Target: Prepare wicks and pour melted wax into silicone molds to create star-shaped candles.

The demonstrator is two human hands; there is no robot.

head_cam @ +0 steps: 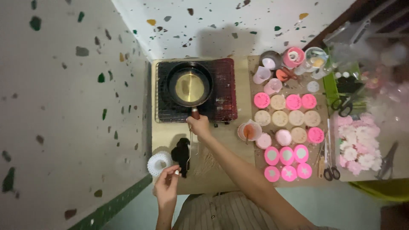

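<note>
A small black pan [190,85] holding pale yellow liquid sits on a dark portable stove [221,91]. My right hand [198,125] is closed around the pan's reddish handle at the stove's front edge. Lower left, my left hand [167,184] pinches a small white piece between thumb and fingers, right beside a black lumpy object [181,154] and a white ribbed round thing [158,162] on the tan table [164,132].
Rows of pink and beige round moulds [286,123] cover a brown board right of the stove, with a cup of orange liquid [249,131], scissors [328,164], small containers and pink flowers [355,147] further right. Terrazzo walls close in behind and on the left.
</note>
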